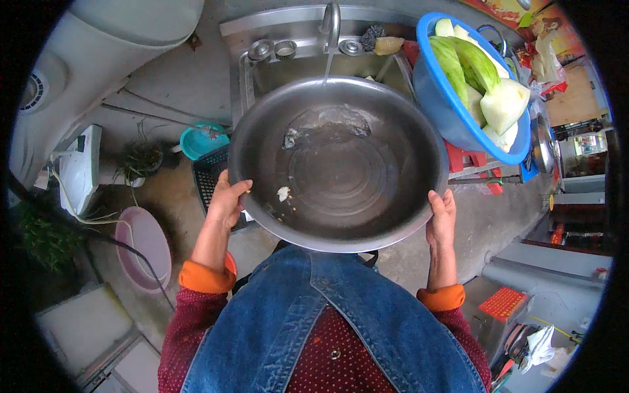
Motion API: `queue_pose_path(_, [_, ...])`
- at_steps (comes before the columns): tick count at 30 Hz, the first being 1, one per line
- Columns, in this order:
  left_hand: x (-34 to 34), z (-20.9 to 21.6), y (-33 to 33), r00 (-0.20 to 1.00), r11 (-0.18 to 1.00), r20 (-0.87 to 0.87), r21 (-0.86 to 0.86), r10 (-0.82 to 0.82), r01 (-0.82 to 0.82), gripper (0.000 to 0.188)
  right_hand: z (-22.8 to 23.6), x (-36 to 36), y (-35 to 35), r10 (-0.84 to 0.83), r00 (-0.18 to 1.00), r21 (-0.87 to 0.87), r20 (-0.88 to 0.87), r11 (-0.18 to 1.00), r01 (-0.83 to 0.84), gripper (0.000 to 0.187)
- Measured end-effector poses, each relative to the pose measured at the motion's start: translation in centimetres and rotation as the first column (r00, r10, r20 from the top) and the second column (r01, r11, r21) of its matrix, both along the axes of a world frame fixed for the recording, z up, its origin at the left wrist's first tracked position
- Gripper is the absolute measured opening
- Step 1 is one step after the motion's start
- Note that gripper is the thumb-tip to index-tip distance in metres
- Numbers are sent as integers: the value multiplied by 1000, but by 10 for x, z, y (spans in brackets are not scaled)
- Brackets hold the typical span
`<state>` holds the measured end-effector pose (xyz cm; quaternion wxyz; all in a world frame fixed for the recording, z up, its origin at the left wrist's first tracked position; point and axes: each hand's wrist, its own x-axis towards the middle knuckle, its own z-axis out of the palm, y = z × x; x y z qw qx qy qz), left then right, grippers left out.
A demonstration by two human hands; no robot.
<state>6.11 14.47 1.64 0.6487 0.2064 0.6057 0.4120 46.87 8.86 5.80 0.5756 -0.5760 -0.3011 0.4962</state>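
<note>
A large, wide metal basin [386, 209] is held between my two hands over the front of the sink. My left hand [226, 198] grips its left rim, thumb on top. My right hand [441, 211] is closed on the right rim, fingers partly hidden beneath. Some water and small pale scraps [284, 194] lie in the basin. The faucet [333, 26] runs a thin stream down at the basin's far rim. Behind it, the steel sink [262, 73] is mostly covered by the basin.
Right of the sink stands a blue tub [432, 85] with large green-and-white melon pieces [504, 105]. A scouring pad [372, 36] and a yellowish sponge [388, 45] lie behind the faucet. On the floor at left are a pink basin [143, 245], a teal basin [200, 142] and a black crate [204, 173].
</note>
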Motion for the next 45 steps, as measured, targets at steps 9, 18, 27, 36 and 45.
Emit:
queue_pose_path(9, [33, 28, -37, 960, 992, 274, -99, -51, 81, 61, 4, -53, -22, -124, 992, -18, -17, 992, 124, 28])
queue_pose_path(18, [43, 10, -37, 950, 993, 312, -118, 29, 8, 50, -5, -84, -40, -144, 988, -49, -59, 989, 141, 31])
queue_pose_path(27, [15, -18, -13, 970, 991, 244, -133, 18, 15, 36, -20, 23, 17, -1, 969, -341, 246, 936, 88, 34])
queue_pose_path(36, [-18, -30, 18, 964, 985, 243, -111, -103, 133, 42, -17, 74, 105, 216, 962, -442, 166, 889, -124, 37])
queue_pose_path(45, [-27, -29, 35, 956, 987, 265, -63, -128, 149, 53, -21, 74, 94, 281, 956, -313, 90, 919, -240, 48])
